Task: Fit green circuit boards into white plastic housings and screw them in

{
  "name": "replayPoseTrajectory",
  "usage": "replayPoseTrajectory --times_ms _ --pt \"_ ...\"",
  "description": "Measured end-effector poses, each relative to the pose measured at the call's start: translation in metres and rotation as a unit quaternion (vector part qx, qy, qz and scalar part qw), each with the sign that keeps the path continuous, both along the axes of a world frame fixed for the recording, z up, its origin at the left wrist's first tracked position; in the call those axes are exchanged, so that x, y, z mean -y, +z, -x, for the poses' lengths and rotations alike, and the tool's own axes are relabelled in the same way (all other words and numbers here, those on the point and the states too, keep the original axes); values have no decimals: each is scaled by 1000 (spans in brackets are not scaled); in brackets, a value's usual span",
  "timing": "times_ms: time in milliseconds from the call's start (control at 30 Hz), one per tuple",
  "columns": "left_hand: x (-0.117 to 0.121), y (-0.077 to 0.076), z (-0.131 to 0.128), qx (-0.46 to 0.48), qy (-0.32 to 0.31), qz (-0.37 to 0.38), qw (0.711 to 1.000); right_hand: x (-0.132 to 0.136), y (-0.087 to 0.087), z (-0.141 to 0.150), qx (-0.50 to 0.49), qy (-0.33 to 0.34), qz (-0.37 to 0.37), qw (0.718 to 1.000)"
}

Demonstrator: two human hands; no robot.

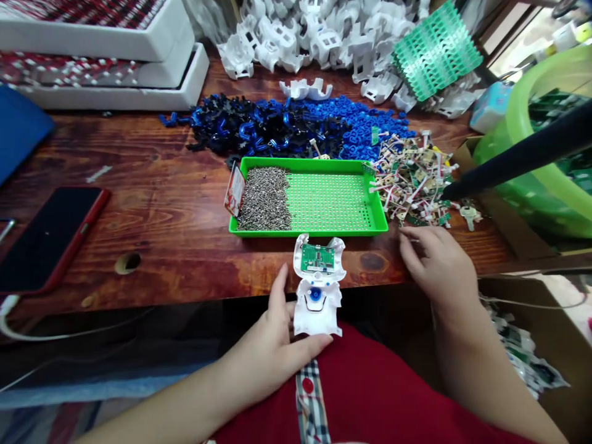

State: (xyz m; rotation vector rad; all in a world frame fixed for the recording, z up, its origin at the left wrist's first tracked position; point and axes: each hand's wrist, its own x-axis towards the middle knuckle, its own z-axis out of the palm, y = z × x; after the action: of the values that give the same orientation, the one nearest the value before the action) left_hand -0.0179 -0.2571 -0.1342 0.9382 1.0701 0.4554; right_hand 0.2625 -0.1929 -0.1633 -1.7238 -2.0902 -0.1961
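Note:
My left hand [272,345] grips a white plastic housing [318,290] at the table's near edge. A small green circuit board [317,258] sits in its upper half and a blue round part [316,294] in its middle. My right hand [437,265] rests on the table edge to the right. Its fingers are curled and point toward a pile of small circuit boards with wires [414,182]. What the fingertips pinch, if anything, is too small to make out.
A green tray [377,219] holds a heap of small screws [266,198]. Behind it lie blue and black parts [287,126], white housings [324,37] and a green grid [437,49]. A phone [46,237] lies left, foam trays [106,55] far left, a green basin [546,154] right.

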Motion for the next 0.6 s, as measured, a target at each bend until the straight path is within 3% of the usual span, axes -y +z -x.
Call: replayPoseTrajectory --times_ms 167,233,300,367,500,600 --pt "-6 -3 -1 -97 -57 -80 990 16 7 4 -96 -23 -99 990" --pt "-8 -2 -2 -112 -65 -99 987 24 8 14 -193 -34 -141 970" --pt "-9 -1 -2 -115 -70 -108 985 32 7 29 -321 -38 -162 932" --pt "-10 -1 -3 -113 -73 -111 985 37 4 47 -456 -22 -131 880" --pt "-10 -2 -3 -102 -79 -115 985 37 -3 76 -630 41 40 775" --pt "-7 -1 4 -125 -91 -129 979 31 -2 86 -656 62 100 745"
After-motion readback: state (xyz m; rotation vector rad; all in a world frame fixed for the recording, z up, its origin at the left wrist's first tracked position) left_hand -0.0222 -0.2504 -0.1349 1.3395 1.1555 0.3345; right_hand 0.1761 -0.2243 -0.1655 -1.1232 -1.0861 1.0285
